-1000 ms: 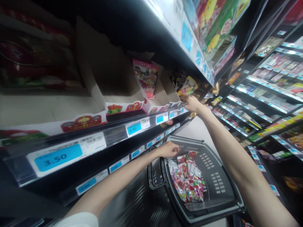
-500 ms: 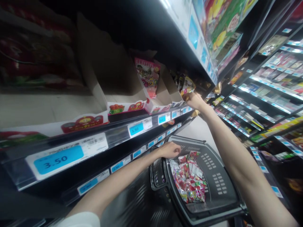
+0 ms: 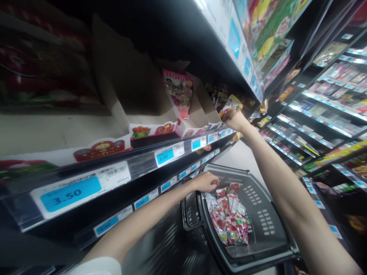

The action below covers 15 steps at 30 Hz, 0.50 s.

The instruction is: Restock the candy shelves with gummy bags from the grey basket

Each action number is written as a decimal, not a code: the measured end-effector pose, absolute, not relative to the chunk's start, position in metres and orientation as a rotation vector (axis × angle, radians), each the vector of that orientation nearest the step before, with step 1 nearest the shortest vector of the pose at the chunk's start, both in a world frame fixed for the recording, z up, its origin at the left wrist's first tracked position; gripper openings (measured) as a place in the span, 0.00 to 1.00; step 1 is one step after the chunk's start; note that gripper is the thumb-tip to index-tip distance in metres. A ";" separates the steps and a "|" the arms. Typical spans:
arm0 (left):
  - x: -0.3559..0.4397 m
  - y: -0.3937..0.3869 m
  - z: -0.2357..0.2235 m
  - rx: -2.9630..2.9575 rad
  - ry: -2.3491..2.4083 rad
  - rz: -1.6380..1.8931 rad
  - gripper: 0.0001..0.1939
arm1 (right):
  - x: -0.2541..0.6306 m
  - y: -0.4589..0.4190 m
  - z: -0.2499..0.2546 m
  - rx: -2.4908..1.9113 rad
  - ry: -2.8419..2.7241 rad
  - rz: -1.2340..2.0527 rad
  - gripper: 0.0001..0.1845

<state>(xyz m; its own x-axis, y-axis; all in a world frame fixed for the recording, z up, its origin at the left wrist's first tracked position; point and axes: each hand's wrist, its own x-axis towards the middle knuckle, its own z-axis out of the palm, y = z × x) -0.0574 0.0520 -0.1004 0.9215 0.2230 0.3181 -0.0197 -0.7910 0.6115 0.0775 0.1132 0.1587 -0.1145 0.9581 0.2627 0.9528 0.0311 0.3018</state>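
Left hand at the black plastic basket, glossy yellow-and-white packet on the dark shelf, right hand apparently taking it.
The left curls loosely, hold unclear; the right narrows at the packet, grip uncertain. Lifting it likely calls for a firm pinch. Its top tilts farther right than half a second ago.

Two hands, one basket
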 end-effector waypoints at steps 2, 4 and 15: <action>-0.057 0.052 -0.101 2.441 0.148 0.500 0.11 | 0.078 0.114 0.156 2.188 2.226 0.709 0.15; -0.057 0.052 -0.100 2.441 0.151 0.496 0.11 | 0.078 0.115 0.153 2.254 2.177 0.745 0.15; -0.058 0.052 -0.098 2.453 0.143 0.499 0.12 | 0.081 0.115 0.155 2.137 2.135 0.745 0.21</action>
